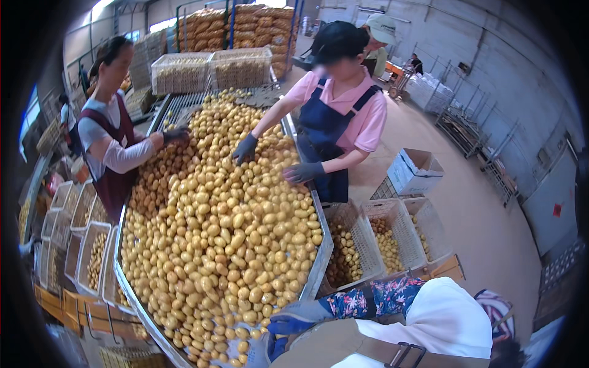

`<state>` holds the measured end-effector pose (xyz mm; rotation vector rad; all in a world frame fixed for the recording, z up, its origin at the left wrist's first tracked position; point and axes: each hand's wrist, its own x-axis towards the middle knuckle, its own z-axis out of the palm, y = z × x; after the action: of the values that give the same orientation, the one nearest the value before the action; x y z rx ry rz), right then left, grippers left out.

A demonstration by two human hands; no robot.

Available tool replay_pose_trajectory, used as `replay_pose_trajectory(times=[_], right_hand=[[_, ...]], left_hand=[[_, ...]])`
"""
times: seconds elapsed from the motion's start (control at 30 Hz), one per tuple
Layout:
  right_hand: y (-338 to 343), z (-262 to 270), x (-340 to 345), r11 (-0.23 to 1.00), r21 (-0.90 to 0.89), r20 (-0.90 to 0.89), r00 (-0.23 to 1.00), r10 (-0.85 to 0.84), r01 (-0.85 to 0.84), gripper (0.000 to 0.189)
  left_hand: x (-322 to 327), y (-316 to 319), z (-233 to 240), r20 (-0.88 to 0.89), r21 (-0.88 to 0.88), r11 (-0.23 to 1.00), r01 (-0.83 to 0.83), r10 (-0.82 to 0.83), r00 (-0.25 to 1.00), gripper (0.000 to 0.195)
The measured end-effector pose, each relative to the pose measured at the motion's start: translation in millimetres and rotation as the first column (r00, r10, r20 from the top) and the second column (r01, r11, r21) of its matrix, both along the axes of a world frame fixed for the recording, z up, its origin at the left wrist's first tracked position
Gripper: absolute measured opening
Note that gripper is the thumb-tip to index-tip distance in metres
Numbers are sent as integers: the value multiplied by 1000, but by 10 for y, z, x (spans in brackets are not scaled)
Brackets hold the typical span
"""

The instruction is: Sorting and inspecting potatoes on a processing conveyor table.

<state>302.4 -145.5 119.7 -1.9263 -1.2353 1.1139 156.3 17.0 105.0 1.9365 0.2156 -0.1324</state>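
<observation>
My right hand (294, 318), in a blue and grey glove below a floral sleeve cover, rests at the near right edge of a metal-rimmed sorting table (326, 246). Its fingers lie beside small yellow potatoes (239, 239) heaped over the table; whether they grip one is hidden. Blue gloved fingers of my left hand (276, 347) show just below, largely covered by my brown apron (322, 347). A pale sheet with blue print (251, 352) lies beside them under some potatoes. Browner potatoes (158, 175) are piled at the table's left side.
A co-worker in pink (363, 106) reaches both gloved hands into the heap. Another in a maroon apron (108, 138) handles potatoes at the left. Plastic crates (395, 230) stand right, more crates (94, 257) left. A cardboard box (414, 175) and stacked net sacks (248, 27) are farther off.
</observation>
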Motion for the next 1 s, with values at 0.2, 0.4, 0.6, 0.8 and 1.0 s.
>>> replay_pose_trajectory(times=[0.2, 0.4, 0.6, 0.8, 1.0], right_hand=[[134, 267, -120, 989, -145, -80, 996, 28, -40, 49], [74, 193, -153, 980, -188, -161, 987, 29, -59, 50], [-101, -17, -249, 995, -68, -131, 988, -80, 71, 52], [-132, -78, -333, 988, -80, -103, 985, -139, 132, 54], [-158, -254, -279, 993, 95, 57, 996, -71, 65, 58]], left_hand=[[131, -45, -64, -27, 61, 998, 34, -32, 999, 35], [129, -70, -84, -37, 104, 991, 78, -75, 997, 35], [163, -134, -79, -26, 126, 984, 123, -121, 992, 35], [110, -127, -90, -38, 155, 977, 146, -142, 989, 35], [116, -171, -88, -33, 172, 967, 189, -186, 982, 35]])
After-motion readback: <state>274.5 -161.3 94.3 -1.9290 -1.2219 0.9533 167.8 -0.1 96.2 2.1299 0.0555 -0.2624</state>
